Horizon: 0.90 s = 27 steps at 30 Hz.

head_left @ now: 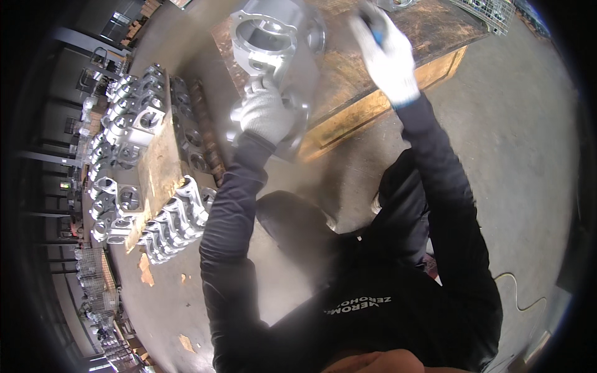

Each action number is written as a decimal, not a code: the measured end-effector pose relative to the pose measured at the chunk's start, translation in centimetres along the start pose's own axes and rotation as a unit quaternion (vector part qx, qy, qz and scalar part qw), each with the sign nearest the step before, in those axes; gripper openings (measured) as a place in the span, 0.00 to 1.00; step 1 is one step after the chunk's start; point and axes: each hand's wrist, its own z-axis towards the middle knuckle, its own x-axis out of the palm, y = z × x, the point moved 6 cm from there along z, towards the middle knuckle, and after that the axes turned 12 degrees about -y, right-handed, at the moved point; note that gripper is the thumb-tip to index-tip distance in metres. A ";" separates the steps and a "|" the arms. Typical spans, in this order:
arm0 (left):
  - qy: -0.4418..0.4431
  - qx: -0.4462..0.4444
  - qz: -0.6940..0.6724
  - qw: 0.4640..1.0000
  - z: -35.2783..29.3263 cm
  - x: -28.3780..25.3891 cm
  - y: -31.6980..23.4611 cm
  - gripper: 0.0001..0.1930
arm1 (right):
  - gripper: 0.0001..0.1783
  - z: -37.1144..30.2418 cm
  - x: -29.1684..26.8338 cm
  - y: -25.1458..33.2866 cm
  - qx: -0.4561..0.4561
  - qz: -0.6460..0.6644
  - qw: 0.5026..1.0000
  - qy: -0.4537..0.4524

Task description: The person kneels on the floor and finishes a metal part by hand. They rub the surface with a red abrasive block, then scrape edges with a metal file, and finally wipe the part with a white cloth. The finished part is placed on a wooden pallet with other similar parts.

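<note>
A shiny silver metal casting (266, 61) with a large round opening stands at the near left corner of the wooden workbench (348, 87). My left hand (266, 112), in a white knit glove, has its fingers curled against the casting's lower, narrower end. To the right, over the bench top, my right hand (388, 62) is raised in a white glove and blurred by motion. A small blue thing (377, 37) shows at its curled fingers; what it is cannot be made out. Haze blurs the casting's lower parts.
On my left, a wooden board (158, 168) lies among rows of similar silver castings (171, 221). A wire basket (488, 13) of metal parts sits at the bench's far right. A thin cable (517, 298) runs over the floor at lower right.
</note>
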 end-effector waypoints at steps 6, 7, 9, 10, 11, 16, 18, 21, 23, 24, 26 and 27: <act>0.128 -0.058 0.004 0.990 0.0 1.7 1.7 0.52 | 0.22 8.0 12.9 -0.9 0.238 0.100 0.934 0.248; 0.112 -0.048 0.011 0.993 0.0 1.6 1.7 0.52 | 0.22 8.3 14.1 -1.5 0.179 0.070 0.948 0.252; 0.080 -0.031 0.020 0.996 -0.1 1.7 1.5 0.52 | 0.22 8.3 16.0 -2.8 0.033 0.017 0.973 0.229; 0.039 -0.030 0.016 0.999 -0.1 1.5 1.5 0.45 | 0.22 8.3 16.6 -3.1 -0.048 -0.009 0.977 0.208; -0.020 -0.009 0.008 1.000 -0.2 1.1 1.3 0.39 | 0.22 8.1 17.0 -3.1 -0.140 -0.038 0.972 0.183; 0.008 -0.033 -0.013 0.999 -0.6 1.6 1.9 0.39 | 0.25 6.5 15.2 -1.5 -0.044 -0.084 0.987 0.132; 0.012 -0.046 -0.008 0.999 -0.5 1.2 1.7 0.38 | 0.30 4.2 12.2 0.3 0.105 -0.069 0.989 0.082; 0.021 -0.060 0.007 0.998 -0.4 0.2 1.2 0.38 | 0.43 -0.4 10.1 5.2 0.111 -0.019 0.991 0.071; 0.040 -0.081 -0.043 0.995 -0.2 -0.1 1.1 0.38 | 0.41 -2.1 10.3 6.7 0.097 -0.063 0.988 0.102; 0.056 -0.089 -0.065 0.992 -0.1 0.0 1.1 0.38 | 0.37 -2.0 9.9 7.3 0.063 -0.042 0.996 0.039; 0.082 -0.107 -0.062 0.989 0.1 0.5 1.4 0.38 | 0.33 -1.6 10.6 6.9 0.036 -0.031 0.998 0.038; 0.080 -0.118 -0.076 0.987 0.3 0.8 1.5 0.39 | 0.31 -1.1 10.9 6.1 0.037 -0.034 0.998 0.039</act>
